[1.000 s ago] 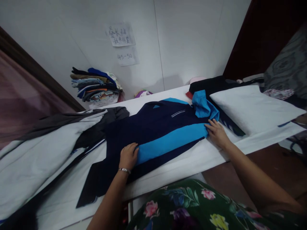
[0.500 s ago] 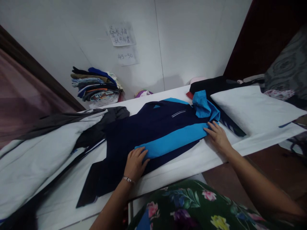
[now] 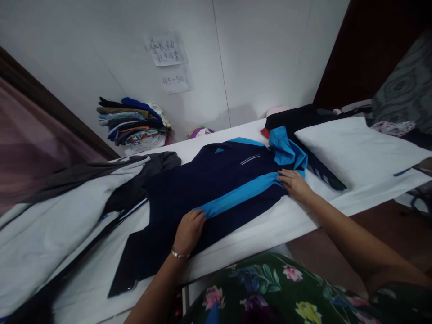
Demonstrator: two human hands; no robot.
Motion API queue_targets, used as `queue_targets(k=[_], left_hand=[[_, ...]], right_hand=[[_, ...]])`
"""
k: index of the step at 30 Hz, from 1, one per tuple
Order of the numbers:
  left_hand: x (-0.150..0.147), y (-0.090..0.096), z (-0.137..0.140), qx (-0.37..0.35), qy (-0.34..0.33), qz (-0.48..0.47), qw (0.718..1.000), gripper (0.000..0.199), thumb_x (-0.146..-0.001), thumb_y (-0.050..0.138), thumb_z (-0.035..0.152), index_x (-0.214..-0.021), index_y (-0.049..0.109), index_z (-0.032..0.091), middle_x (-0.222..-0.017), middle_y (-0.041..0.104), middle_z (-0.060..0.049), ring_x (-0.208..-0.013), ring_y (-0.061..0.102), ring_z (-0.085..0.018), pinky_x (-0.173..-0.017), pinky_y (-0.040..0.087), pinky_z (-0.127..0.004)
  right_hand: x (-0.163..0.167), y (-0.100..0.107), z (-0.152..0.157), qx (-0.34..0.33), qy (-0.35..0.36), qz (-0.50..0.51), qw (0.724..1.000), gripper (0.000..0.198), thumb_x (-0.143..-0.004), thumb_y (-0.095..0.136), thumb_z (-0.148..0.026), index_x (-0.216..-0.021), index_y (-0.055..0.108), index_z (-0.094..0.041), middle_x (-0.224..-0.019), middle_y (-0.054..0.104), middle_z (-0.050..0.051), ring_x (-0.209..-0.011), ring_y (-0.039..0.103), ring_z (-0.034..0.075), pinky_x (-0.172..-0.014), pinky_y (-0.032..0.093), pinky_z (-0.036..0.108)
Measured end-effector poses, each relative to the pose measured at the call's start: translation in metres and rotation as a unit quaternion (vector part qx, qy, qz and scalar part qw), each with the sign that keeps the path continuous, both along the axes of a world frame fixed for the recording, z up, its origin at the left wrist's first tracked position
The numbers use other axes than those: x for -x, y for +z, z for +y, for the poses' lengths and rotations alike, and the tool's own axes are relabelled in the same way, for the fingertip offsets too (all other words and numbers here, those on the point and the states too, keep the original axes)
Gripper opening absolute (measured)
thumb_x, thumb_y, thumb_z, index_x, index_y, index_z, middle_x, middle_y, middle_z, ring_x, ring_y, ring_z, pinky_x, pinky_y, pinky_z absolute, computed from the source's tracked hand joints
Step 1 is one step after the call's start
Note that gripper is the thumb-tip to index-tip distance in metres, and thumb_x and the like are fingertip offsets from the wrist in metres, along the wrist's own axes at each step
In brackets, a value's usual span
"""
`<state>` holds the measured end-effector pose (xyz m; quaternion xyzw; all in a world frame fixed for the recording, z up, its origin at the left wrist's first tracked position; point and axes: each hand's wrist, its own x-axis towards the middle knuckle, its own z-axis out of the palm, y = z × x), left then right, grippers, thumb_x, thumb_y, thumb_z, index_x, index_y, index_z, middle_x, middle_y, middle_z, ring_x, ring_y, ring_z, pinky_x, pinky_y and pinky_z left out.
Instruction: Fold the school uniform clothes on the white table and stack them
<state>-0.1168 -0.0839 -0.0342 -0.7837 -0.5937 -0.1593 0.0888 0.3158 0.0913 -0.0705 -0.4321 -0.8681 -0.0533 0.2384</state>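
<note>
A navy long-sleeved top (image 3: 182,184) lies spread on the white-covered table, with bright blue trim and two pale stripes on its chest. One bright blue sleeve (image 3: 241,195) runs as a narrow band along its near side. My left hand (image 3: 190,230) is closed on the sleeve's left end, fingers curled over the cloth. Toward the shoulder, my right hand (image 3: 295,184) pinches the same sleeve near its right end; its fingertips are partly hidden by cloth. Just beyond that hand, more blue fabric (image 3: 282,146) sits bunched up.
White and grey garments (image 3: 67,220) lie to the left. A stack of folded clothes (image 3: 133,121) stands at the back left against the wall. Rightward are a white cloth (image 3: 361,150) and dark clothes (image 3: 297,116). Handwritten paper signs (image 3: 168,50) hang on the wall.
The blue sleeve band has become narrower. Both hands have gone from resting on it to gripping its edge; the right hand has shifted a little left.
</note>
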Motion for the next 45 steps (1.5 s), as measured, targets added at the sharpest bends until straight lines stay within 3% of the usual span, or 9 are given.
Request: queue_targets(k=[4,8,13,19,25,30,38,42,45], left_hand=[[0.0,-0.007,-0.02,0.027,-0.012,-0.028,0.999,0.036,-0.093,0.046,0.038,-0.117,0.063,0.018,-0.123,0.064,-0.012,-0.112,0.059,-0.025,-0.096,0.045,-0.043],[-0.005,-0.002,-0.04,0.08,-0.008,-0.008,0.997,0.058,-0.088,0.052,0.048,-0.14,0.044,0.023,-0.142,0.048,-0.011,-0.128,0.046,-0.029,-0.107,0.032,-0.054],[-0.01,0.003,-0.047,0.159,-0.023,0.038,0.986,0.071,-0.081,0.057,0.055,-0.145,0.037,0.031,-0.152,0.035,-0.008,-0.139,0.029,-0.036,-0.108,0.025,-0.062],[-0.018,0.014,-0.041,0.216,-0.001,0.076,0.973,0.067,-0.075,0.057,0.018,-0.14,0.045,0.029,-0.151,0.036,-0.007,-0.139,0.03,-0.035,-0.109,0.027,-0.058],[-0.017,0.016,-0.038,0.209,0.006,0.081,0.975,0.076,-0.073,0.037,-0.005,-0.139,0.047,0.031,-0.146,0.044,-0.005,-0.136,0.037,-0.031,-0.105,0.036,-0.055],[-0.012,0.02,-0.044,0.235,-0.051,0.069,0.968,0.074,-0.08,0.032,-0.003,-0.143,0.039,0.036,-0.147,0.043,-0.002,-0.136,0.038,-0.026,-0.104,0.039,-0.049],[-0.014,0.006,-0.054,0.239,-0.049,0.057,0.968,0.075,-0.075,0.044,0.001,-0.145,0.037,0.03,-0.154,0.03,-0.003,-0.143,0.019,-0.028,-0.112,0.023,-0.056],[-0.008,0.019,-0.045,0.244,-0.06,-0.012,0.968,0.057,-0.084,0.056,0.031,-0.14,0.045,0.03,-0.146,0.045,-0.006,-0.137,0.037,-0.029,-0.109,0.032,-0.054],[-0.008,0.025,-0.031,0.174,-0.015,-0.05,0.983,0.043,-0.09,0.05,0.042,-0.129,0.057,0.025,-0.133,0.058,-0.008,-0.125,0.052,-0.027,-0.103,0.041,-0.049]], right_hand=[[-0.017,-0.001,-0.017,0.003,0.009,0.013,1.0,0.042,-0.085,0.047,-0.019,-0.124,0.06,-0.023,-0.136,0.055,0.009,-0.131,0.042,0.03,-0.103,0.036,0.053],[-0.036,0.003,-0.043,-0.004,-0.019,0.007,1.0,0.064,-0.08,0.048,-0.015,-0.143,0.04,-0.025,-0.149,0.038,0.009,-0.141,0.026,0.03,-0.108,0.027,0.057],[-0.043,0.003,-0.049,0.017,-0.045,-0.065,0.997,0.055,-0.086,0.045,-0.023,-0.141,0.043,-0.021,-0.15,0.037,0.013,-0.14,0.026,0.031,-0.105,0.031,0.056],[-0.037,0.01,-0.022,0.017,-0.023,-0.141,0.99,0.05,-0.081,0.046,-0.016,-0.13,0.055,-0.021,-0.145,0.043,0.014,-0.136,0.033,0.034,-0.099,0.031,0.06],[-0.055,0.027,0.001,0.004,-0.002,-0.103,0.995,0.042,-0.084,0.042,-0.016,-0.118,0.066,-0.025,-0.132,0.058,0.008,-0.129,0.045,0.03,-0.091,0.037,0.05],[-0.082,0.045,0.008,0.004,0.046,-0.082,0.996,0.038,-0.085,0.042,-0.021,-0.108,0.07,-0.033,-0.126,0.063,0.0,-0.133,0.04,0.027,-0.098,0.032,0.05],[-0.093,0.003,-0.018,0.083,0.029,-0.074,0.993,0.06,-0.074,0.047,-0.014,-0.132,0.055,-0.028,-0.143,0.047,0.006,-0.137,0.033,0.031,-0.1,0.032,0.062],[-0.088,0.014,-0.028,0.1,0.01,-0.011,0.995,0.064,-0.072,0.046,-0.012,-0.133,0.054,-0.03,-0.144,0.046,0.004,-0.138,0.031,0.031,-0.104,0.03,0.063],[-0.07,0.029,-0.04,0.098,0.025,0.034,0.994,0.053,-0.082,0.044,-0.019,-0.133,0.053,-0.031,-0.145,0.045,0.003,-0.139,0.031,0.03,-0.107,0.029,0.061]])
